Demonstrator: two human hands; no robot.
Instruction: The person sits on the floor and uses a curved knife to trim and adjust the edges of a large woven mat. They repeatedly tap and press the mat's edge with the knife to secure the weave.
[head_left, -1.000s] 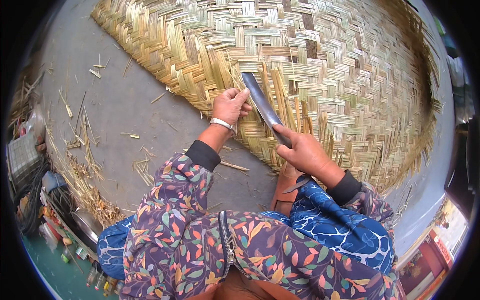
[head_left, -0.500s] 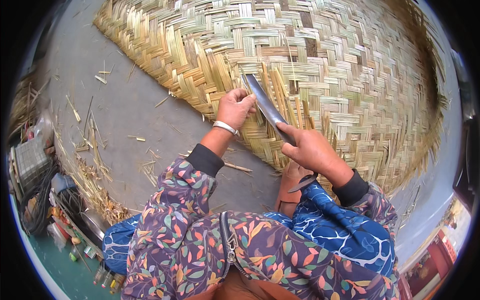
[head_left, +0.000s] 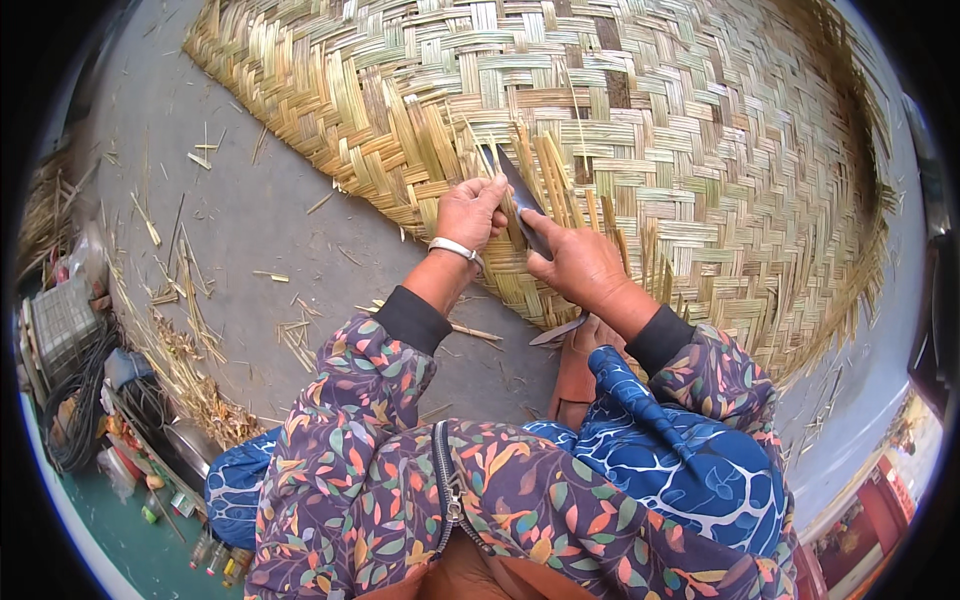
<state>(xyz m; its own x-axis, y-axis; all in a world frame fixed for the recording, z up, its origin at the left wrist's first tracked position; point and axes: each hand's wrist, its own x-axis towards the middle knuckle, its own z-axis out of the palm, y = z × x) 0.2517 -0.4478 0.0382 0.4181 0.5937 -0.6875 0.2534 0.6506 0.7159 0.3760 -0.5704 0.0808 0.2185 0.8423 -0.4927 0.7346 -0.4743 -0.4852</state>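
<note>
A large woven mat [head_left: 690, 170] of flat pale reed strips spreads across the floor, its edge braided in a thicker yellow weave. At that edge my left hand [head_left: 468, 217], with a white bangle on the wrist, pinches a thin reed strip [head_left: 493, 160] between thumb and fingers. My right hand [head_left: 588, 265] is closed round a long dark metal knife [head_left: 528, 200], index finger stretched along the blade. The blade lies slantwise over the mat's edge, its tip beside the pinched strip. A flat rear end of the tool sticks out below my right hand. Several loose strip ends [head_left: 556, 175] stand up by the blade.
Grey floor [head_left: 270, 220] to the left carries scattered reed scraps [head_left: 190, 290]. My bare foot [head_left: 590, 345] rests at the mat's near edge. Cables [head_left: 85, 400], a grey crate [head_left: 62, 320] and small bottles [head_left: 215, 555] crowd the lower left.
My right hand has slid up and left along with the knife, coming nearer to my left hand. The left hand stays almost in place, fingers slightly raised with the strip.
</note>
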